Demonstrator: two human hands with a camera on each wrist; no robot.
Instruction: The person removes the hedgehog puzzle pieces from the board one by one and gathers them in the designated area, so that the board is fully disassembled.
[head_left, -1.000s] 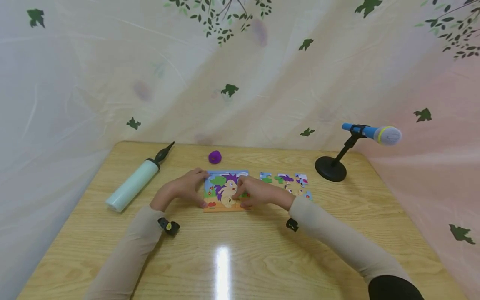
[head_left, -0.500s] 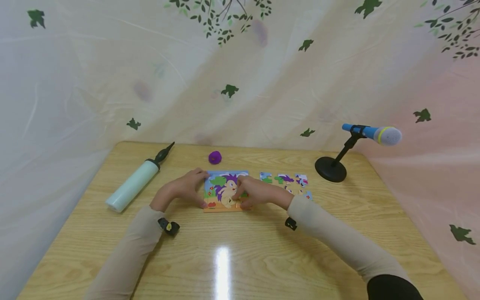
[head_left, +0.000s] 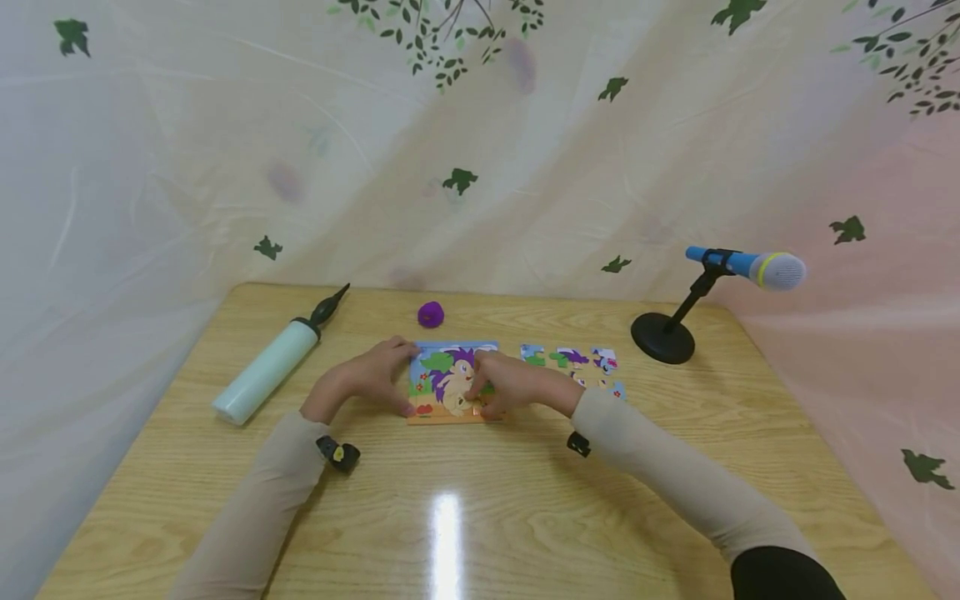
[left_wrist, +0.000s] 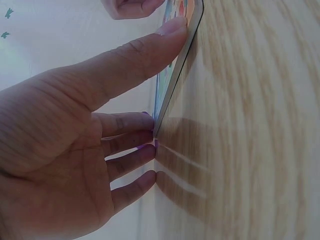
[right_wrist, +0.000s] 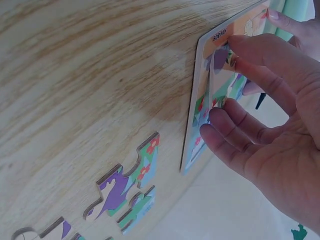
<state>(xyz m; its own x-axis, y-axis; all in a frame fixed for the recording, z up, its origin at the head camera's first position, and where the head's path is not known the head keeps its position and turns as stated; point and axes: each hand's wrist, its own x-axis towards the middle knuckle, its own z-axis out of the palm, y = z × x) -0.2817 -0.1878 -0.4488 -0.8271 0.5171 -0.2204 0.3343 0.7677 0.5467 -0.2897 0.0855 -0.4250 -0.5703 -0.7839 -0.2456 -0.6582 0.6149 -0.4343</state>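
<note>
A flat picture puzzle board (head_left: 453, 379) with a purple-haired hedgehog lies on the wooden table in front of me. My left hand (head_left: 375, 379) holds its left side, the thumb on the near corner and the fingers at the far one. At the right end, my right hand (head_left: 517, 383) pinches a puzzle piece (right_wrist: 217, 80) between thumb and index finger. That piece sits tilted in the board's near right corner, partly covered by the fingers. Several loose puzzle pieces (head_left: 573, 358) lie right of the board; my right forearm overlaps the nearest.
A pale green hand pump (head_left: 270, 367) with a black nozzle lies at the left. Behind the board sits a small purple ball (head_left: 431, 314). A blue toy microphone (head_left: 738, 264) stands at the back right on a black stand (head_left: 663, 337). A printed curtain hangs behind the table.
The right wrist has turned and shifted very slightly, with its fingers still at the board's right end. The left hand, the board and the loose pieces look unmoved.
</note>
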